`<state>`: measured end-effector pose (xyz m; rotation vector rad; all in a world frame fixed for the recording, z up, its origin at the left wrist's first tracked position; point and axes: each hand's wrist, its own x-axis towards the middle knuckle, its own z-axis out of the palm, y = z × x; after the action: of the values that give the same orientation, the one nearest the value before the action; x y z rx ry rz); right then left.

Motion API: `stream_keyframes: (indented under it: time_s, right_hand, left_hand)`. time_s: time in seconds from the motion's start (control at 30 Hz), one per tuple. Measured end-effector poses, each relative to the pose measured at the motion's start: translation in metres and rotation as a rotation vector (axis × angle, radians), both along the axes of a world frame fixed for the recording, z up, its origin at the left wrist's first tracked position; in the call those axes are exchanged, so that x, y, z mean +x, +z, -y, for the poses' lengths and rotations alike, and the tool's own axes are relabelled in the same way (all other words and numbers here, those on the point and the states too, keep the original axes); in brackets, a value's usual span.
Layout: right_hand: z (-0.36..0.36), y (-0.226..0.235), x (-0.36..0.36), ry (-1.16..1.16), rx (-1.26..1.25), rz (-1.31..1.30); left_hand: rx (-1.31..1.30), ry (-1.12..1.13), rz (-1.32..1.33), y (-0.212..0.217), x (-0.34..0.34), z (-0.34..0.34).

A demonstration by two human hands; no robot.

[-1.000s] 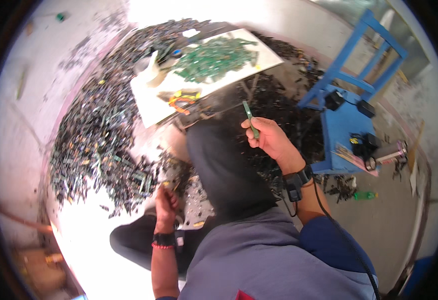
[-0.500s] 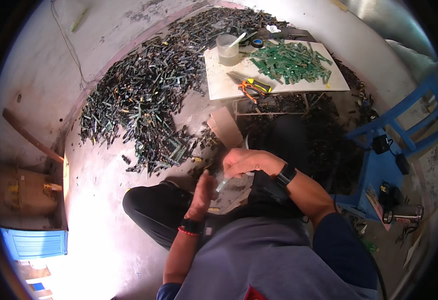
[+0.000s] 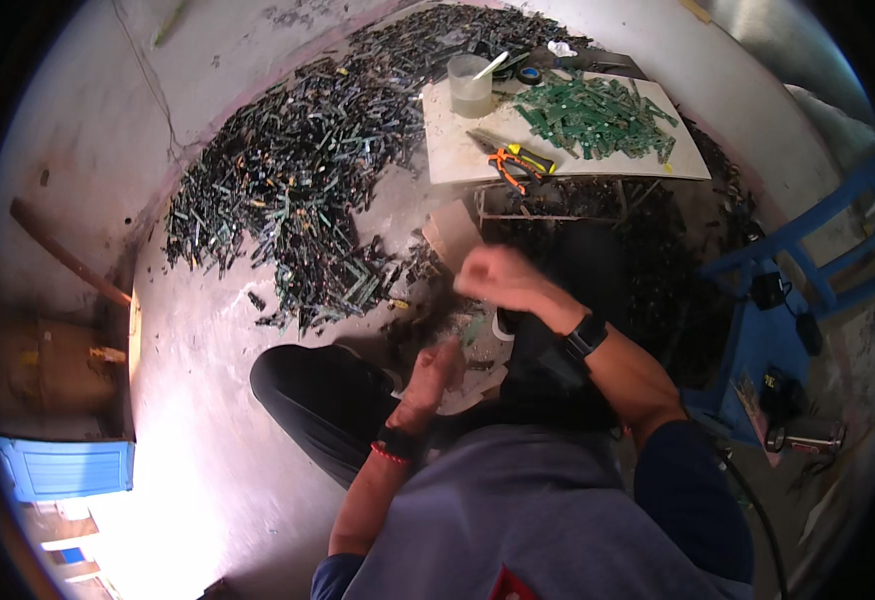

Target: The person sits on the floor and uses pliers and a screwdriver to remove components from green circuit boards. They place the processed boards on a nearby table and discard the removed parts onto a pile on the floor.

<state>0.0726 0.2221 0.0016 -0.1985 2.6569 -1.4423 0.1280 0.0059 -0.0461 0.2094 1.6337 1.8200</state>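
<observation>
My left hand (image 3: 432,378) is closed, above the floor between my bent legs. A red bracelet and a dark band circle its wrist. Farther forward and to the right, my right hand (image 3: 501,277) is curled closed too, its fingers smeared by motion; a black watch (image 3: 587,335) sits on that wrist. What either hand holds cannot be made out. A blurred patch of green (image 3: 474,330) shows below the right hand, beside the left. Just beyond the right hand lies a piece of brown cardboard (image 3: 452,234).
Dark narrow circuit-board strips (image 3: 288,200) form a wide heap ahead and left. A low white-topped table (image 3: 578,172) bears green strips (image 3: 598,115), orange-handled pliers (image 3: 514,172), yellow-handled pliers (image 3: 531,158), a cup (image 3: 470,90) and a tape roll (image 3: 529,75). At right stands a blue chair (image 3: 758,340).
My hands have moved apart: the right one went forward, the left one shifted slightly right. The pale strip seen between them no longer shows clearly. The whole view has shifted slightly.
</observation>
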Motion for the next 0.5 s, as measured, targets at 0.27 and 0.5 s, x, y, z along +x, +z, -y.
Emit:
stream_keyframes:
  time_s: [0.27, 0.5]
  right_hand:
    - [-0.059, 0.028, -0.047, -0.525, 0.674, -0.548]
    - [-0.066, 0.027, -0.072, -0.453, 0.811, -0.241]
  left_hand:
    - [-0.007, 0.238, 0.055, -0.008, -0.011, 0.019]
    - [0.037, 0.325, 0.09, -0.012, -0.017, 0.022]
